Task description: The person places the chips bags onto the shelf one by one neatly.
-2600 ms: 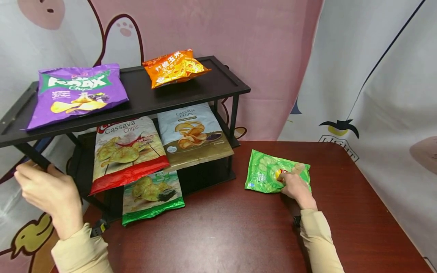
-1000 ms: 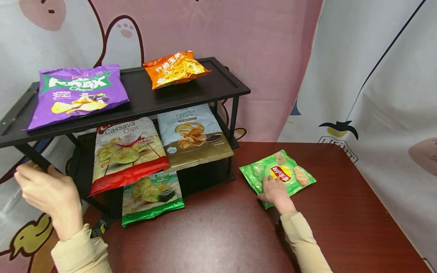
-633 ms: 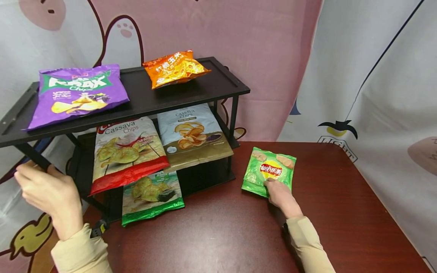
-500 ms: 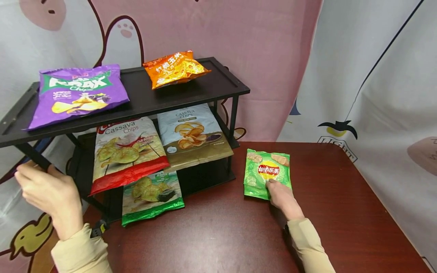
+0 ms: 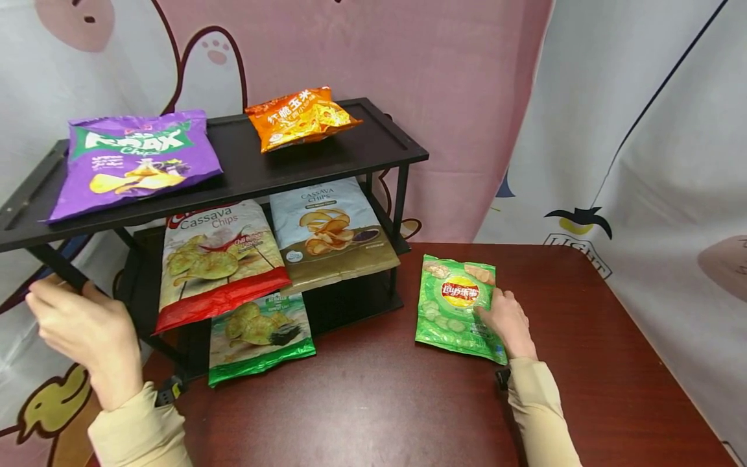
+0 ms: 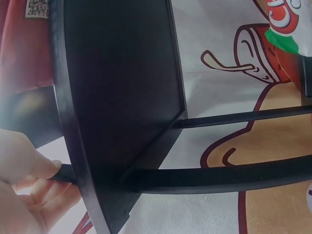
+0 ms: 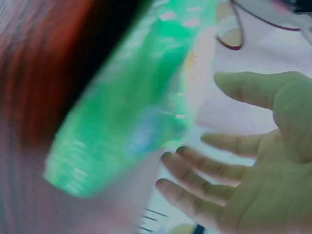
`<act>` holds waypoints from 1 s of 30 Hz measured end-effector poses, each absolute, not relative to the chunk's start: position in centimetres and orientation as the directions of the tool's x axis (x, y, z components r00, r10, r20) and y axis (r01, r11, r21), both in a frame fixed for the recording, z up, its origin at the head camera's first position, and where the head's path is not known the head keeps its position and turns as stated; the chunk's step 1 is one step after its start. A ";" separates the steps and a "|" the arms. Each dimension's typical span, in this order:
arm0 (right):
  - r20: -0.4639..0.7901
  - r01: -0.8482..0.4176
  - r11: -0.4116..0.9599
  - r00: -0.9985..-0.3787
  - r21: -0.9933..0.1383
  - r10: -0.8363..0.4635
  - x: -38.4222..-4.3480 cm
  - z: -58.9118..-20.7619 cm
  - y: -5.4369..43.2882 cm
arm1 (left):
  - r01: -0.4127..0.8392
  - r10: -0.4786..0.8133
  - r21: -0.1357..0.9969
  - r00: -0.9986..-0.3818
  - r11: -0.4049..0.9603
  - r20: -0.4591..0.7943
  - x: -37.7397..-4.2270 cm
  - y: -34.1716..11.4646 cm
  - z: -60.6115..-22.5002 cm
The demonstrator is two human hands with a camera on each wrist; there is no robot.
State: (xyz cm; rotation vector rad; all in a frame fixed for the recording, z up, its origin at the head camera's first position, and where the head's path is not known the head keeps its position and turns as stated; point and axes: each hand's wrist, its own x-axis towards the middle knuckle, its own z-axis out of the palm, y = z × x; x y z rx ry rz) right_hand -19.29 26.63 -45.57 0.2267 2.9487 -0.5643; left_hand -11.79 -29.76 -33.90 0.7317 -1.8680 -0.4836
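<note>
A green bag of Lay's chips lies on the brown table, its logo facing up. My right hand is at the bag's right edge, overlapping it in the head view. In the right wrist view the right hand has its fingers spread beside the blurred green bag, with nothing between thumb and fingers. On the far left, my left hand grips a post of the black rack. The left wrist view shows the thumb and fingers of the left hand around that post.
On the rack's top shelf lie a purple chip bag and an orange snack bag. Below are a red cassava chips bag, a gold-and-white one and a green-edged bag at the bottom. A printed curtain hangs behind.
The green bag has been turned on the table and now lies nearly straight, close to the rack. My right hand has released it and shifted to its right side. My left hand stays put.
</note>
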 end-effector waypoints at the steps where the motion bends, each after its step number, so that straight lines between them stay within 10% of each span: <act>1: -0.173 0.200 0.913 -0.974 -0.355 0.146 -19.5 -45.9 26.8 | -0.267 -0.681 0.627 -0.289 0.732 0.673 -11.8 -29.8 -33.9; 17: -0.200 0.263 0.795 -0.963 -0.547 0.182 -19.6 -46.5 27.4 | -0.279 -0.681 0.621 -0.301 0.732 0.668 -11.6 -29.6 -33.7; 30: 0.029 -0.135 0.673 -0.986 -0.727 -0.167 -17.9 -46.9 29.0 | -0.273 -0.677 0.619 -0.303 0.736 0.671 -11.7 -29.6 -33.7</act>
